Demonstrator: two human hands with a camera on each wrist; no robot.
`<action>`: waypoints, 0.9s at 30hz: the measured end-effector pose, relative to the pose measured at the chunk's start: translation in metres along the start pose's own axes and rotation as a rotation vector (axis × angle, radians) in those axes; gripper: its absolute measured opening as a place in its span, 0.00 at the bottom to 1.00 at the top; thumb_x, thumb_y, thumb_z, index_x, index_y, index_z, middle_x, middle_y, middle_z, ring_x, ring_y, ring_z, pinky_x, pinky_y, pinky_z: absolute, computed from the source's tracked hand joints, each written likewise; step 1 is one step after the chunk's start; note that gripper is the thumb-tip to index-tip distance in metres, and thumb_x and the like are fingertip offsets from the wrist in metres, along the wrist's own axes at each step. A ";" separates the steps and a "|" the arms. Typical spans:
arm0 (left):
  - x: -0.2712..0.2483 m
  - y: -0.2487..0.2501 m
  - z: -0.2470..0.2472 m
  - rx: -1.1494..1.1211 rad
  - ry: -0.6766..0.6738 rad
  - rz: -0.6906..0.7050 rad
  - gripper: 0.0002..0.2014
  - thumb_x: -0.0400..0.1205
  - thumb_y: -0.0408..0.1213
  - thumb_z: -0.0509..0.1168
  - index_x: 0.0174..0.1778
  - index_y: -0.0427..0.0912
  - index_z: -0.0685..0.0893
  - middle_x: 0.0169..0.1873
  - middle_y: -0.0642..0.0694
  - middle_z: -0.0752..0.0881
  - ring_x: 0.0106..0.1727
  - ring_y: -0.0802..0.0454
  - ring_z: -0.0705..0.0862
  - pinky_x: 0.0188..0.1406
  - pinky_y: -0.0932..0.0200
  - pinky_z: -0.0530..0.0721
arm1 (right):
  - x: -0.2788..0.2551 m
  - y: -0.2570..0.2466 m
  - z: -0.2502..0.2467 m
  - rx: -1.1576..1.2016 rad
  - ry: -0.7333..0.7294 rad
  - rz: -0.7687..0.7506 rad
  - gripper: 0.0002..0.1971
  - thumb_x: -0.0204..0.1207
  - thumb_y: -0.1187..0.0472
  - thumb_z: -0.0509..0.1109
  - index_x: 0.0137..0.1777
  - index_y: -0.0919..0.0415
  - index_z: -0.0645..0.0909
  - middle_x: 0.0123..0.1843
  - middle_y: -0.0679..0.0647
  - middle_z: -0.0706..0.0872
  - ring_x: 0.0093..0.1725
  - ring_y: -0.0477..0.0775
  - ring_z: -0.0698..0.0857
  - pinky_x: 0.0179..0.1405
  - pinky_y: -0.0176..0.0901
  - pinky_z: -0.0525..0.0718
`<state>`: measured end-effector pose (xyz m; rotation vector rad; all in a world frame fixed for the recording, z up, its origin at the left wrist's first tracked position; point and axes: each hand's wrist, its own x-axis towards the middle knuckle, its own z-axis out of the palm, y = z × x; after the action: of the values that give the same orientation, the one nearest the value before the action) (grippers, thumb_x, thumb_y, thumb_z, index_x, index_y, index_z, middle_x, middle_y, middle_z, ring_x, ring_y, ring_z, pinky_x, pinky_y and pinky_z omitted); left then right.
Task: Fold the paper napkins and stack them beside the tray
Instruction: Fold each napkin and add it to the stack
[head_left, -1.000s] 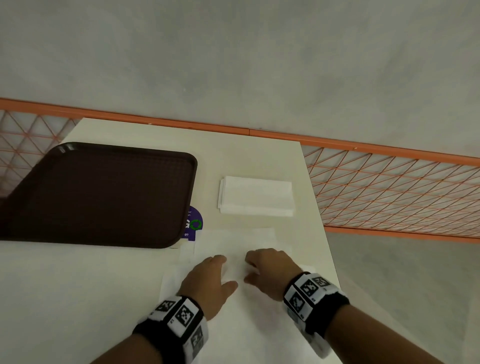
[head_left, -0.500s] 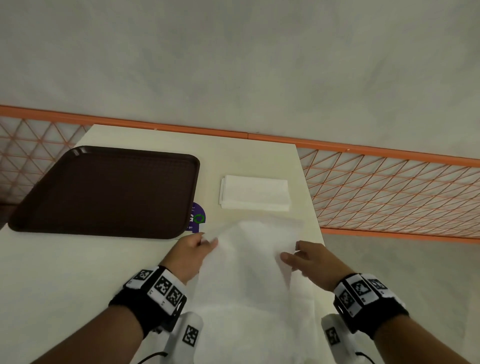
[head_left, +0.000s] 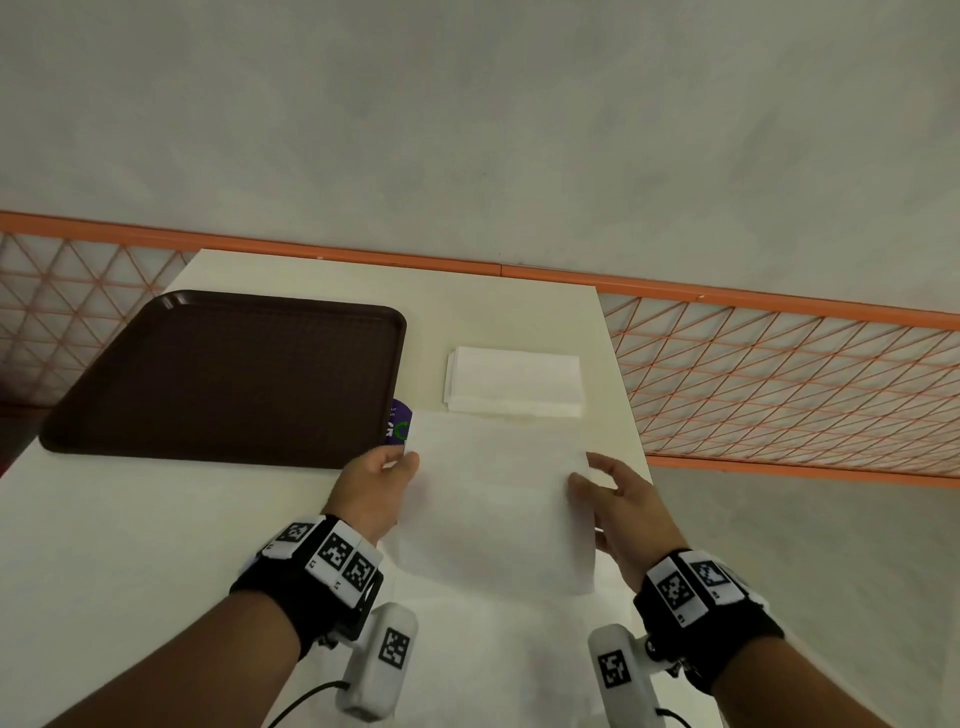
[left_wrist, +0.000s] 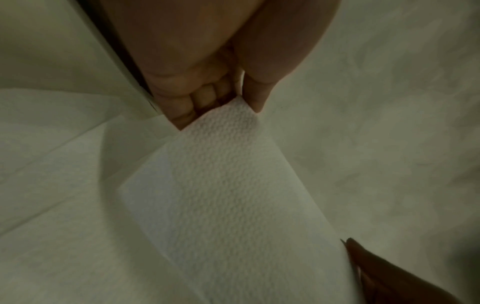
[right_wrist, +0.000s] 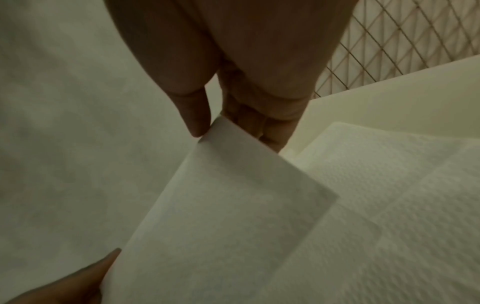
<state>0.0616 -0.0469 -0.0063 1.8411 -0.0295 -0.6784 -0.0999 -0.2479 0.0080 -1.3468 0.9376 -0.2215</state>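
Note:
A white paper napkin (head_left: 498, 499) is held up unfolded between both hands, above the table. My left hand (head_left: 408, 460) pinches its far left corner (left_wrist: 233, 111) between thumb and fingers. My right hand (head_left: 584, 467) pinches the far right corner (right_wrist: 221, 131) the same way. Beneath the held sheet, more unfolded napkins (head_left: 493, 649) lie at the table's near edge. A neat stack of folded napkins (head_left: 514, 382) sits just right of the dark brown tray (head_left: 223, 374), which is empty.
A purple printed card (head_left: 399, 423) pokes out from under the tray's near right corner. The white table (head_left: 130, 545) ends close to my right hand, and an orange mesh railing (head_left: 779, 389) runs beyond that edge and behind the table.
A second ago both hands lay close together on the napkin pile. They have since taken one napkin by its corners, lifted it and drawn apart, so the sheet now hangs spread.

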 end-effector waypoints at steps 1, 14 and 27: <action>0.001 0.000 0.001 0.012 0.024 0.030 0.10 0.82 0.47 0.65 0.58 0.53 0.83 0.59 0.45 0.85 0.60 0.44 0.84 0.64 0.40 0.82 | 0.003 0.000 -0.001 -0.033 0.016 -0.021 0.19 0.77 0.59 0.73 0.68 0.50 0.77 0.50 0.64 0.91 0.49 0.62 0.90 0.49 0.58 0.89; -0.009 0.022 0.001 0.368 0.023 0.349 0.09 0.79 0.40 0.71 0.54 0.50 0.87 0.44 0.57 0.83 0.47 0.59 0.81 0.49 0.62 0.78 | -0.004 -0.026 -0.002 -0.494 0.025 -0.333 0.05 0.73 0.61 0.77 0.47 0.53 0.87 0.40 0.51 0.89 0.39 0.51 0.84 0.38 0.36 0.80; -0.006 0.019 0.007 0.311 0.044 0.471 0.10 0.84 0.44 0.63 0.52 0.45 0.87 0.41 0.54 0.86 0.44 0.59 0.83 0.41 0.68 0.75 | -0.001 -0.023 0.000 -0.420 0.097 -0.368 0.04 0.78 0.57 0.72 0.42 0.53 0.86 0.37 0.46 0.89 0.37 0.45 0.84 0.37 0.36 0.79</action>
<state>0.0593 -0.0580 0.0113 2.0415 -0.5493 -0.3120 -0.0923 -0.2530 0.0290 -1.9120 0.8377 -0.3890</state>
